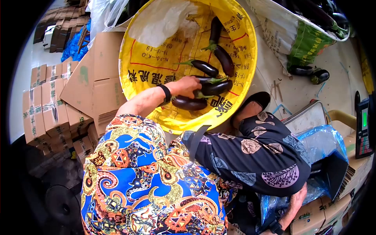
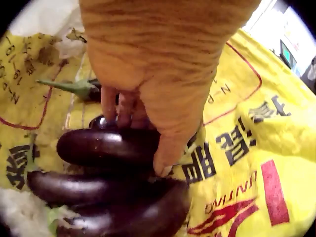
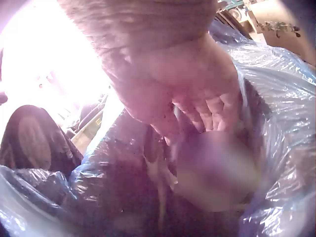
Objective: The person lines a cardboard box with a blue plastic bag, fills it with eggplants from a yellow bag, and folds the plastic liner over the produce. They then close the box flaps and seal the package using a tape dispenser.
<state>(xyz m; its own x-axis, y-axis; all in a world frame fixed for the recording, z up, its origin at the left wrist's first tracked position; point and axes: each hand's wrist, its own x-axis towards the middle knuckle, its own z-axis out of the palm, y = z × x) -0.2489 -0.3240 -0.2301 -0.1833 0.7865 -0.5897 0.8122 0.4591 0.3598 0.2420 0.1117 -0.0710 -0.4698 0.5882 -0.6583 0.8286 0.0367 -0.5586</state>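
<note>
My left hand reaches into a wide round yellow container lined with printed sacking. In the left wrist view its thumb and fingers grip a dark purple eggplant from opposite sides. Two more eggplants lie just below it, and another with a green stem is partly behind the hand. At the lower right, my right hand is down inside a box lined with clear blue plastic. Its fingertips point at a blurred, pale rounded shape; glare hides whether they hold it.
A white and green sack of eggplants stands at the upper right, with loose eggplants on the floor. Stacked cardboard boxes fill the left side. A scale with a green display stands right. My bent leg is between both containers.
</note>
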